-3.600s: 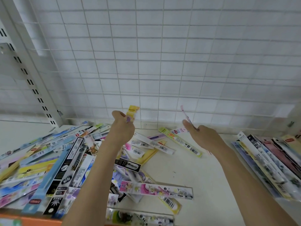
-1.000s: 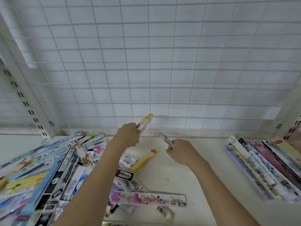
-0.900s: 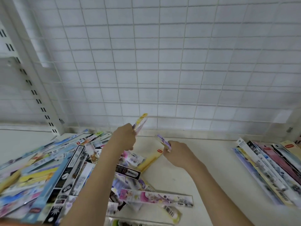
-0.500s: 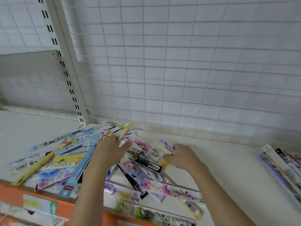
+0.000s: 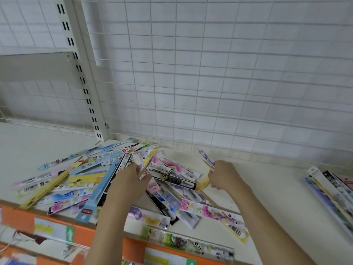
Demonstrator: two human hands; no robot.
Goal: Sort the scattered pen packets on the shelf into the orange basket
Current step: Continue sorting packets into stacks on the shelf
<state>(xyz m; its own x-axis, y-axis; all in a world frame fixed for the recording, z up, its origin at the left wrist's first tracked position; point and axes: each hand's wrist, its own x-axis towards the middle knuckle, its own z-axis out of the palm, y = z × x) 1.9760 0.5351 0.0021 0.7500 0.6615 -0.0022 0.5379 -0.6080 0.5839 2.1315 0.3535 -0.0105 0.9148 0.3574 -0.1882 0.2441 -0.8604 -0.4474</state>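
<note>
Left hand [image 5: 131, 178] pinches a yellow-edged pen packet [image 5: 146, 165] above the scattered pile [image 5: 91, 180] on the shelf [image 5: 267, 197]; right hand [image 5: 223, 176] grips a purple packet [image 5: 207, 159], perhaps more. Packets look light, thin, slick and bendable, best pinched mid-length across the card edges. No orange basket is identifiable.

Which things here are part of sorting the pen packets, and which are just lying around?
Part of the job:
- scattered packets piled on the shelf
- packets gripped by the left hand
- purple packet pinched in the right hand

Just there:
- wire grid back panel
- slotted upright
- neat stack of packets at far right
- orange shelf edge
</note>
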